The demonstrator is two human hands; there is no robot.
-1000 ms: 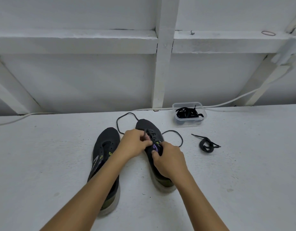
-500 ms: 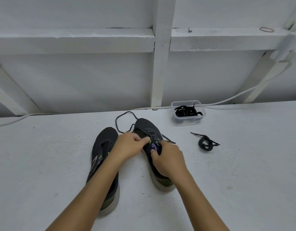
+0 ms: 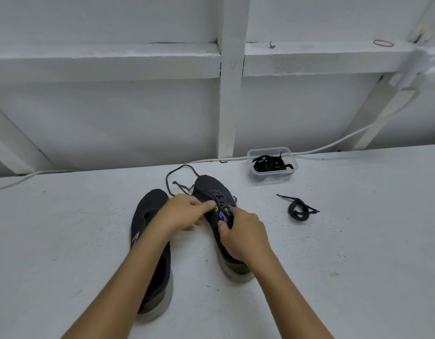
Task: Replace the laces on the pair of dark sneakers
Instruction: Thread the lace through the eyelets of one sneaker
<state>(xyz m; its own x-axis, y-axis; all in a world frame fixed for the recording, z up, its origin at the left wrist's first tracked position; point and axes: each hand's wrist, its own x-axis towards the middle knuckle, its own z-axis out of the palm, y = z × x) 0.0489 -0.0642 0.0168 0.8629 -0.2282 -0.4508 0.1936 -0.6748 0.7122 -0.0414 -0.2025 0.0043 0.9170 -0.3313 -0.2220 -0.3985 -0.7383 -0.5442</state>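
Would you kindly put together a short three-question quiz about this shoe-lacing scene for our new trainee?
1. True or false: the clear plastic tub holds black laces.
2. Which dark sneaker are both hands working on: A) the right dark sneaker, B) the left dark sneaker?
3. Fill in: the coiled black lace lies on the white ____.

Key: 1 true; 2 A; 3 surface.

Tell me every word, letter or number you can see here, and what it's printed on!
No text here can be read for sure.
Right sneaker, tongue: purple and green marks between the hands, too blurred and partly covered to read.
Left sneaker, side: a pale logo mark, too small to read.
Plastic box of laces: no label visible.
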